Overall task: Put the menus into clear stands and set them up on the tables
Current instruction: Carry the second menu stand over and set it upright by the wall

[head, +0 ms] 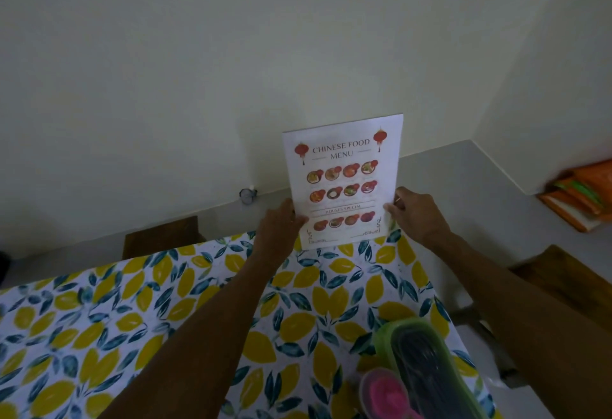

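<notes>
A white Chinese food menu with red lanterns and dish pictures stands upright at the far edge of the table, which wears a lemon-print cloth. My left hand grips its lower left edge. My right hand grips its lower right edge. Whether the sheet sits inside a clear stand I cannot tell; no stand outline shows.
A green tray of dark cutlery and a pink container sit at the table's near right. Wooden seats flank the table. Orange packets lie on the floor by the right wall. A small valve juts from the back wall.
</notes>
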Demonstrator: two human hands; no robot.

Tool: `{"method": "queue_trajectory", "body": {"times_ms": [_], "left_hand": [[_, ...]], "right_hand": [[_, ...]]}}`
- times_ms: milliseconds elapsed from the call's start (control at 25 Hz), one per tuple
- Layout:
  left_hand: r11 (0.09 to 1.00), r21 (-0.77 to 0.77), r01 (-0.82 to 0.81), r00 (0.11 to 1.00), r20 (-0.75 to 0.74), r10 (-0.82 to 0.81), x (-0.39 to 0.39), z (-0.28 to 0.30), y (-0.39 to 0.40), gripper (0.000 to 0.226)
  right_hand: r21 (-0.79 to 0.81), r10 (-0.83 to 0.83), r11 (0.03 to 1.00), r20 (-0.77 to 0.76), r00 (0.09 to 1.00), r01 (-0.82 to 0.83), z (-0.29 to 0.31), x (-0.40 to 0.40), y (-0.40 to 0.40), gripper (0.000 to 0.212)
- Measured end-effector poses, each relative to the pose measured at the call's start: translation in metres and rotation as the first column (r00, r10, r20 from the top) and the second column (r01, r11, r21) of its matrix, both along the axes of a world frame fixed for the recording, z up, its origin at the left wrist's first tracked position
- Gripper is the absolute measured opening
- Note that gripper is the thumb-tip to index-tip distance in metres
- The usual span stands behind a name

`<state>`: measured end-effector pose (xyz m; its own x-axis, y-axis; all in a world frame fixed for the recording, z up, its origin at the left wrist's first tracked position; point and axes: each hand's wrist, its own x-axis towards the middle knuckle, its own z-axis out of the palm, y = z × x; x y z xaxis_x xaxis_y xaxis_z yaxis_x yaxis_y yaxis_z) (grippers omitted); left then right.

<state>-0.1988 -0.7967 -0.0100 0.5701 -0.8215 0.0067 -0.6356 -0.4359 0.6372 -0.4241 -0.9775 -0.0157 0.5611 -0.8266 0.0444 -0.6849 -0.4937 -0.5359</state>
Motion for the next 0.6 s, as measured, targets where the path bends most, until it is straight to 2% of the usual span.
{"method": "queue_trajectory", "body": {"times_ms": [280,600], "left_hand": [[1.0,-0.005,-0.025,1.0,-0.002,0.025,0.0,-0.004,-0.004,0.029],[0.999,0.038,-0.039,0.999,-0.009,0.039,-0.009,0.003,-0.001,0.029]], "right_hand": [[0.017,-0.022,1.0,0.011,1.0,0.021,-0.004,0.006,0.0,0.021],[0.038,-0.145,0.989,0.032,0.989,0.143,-0.006,0.01,0.015,0.023]]}}
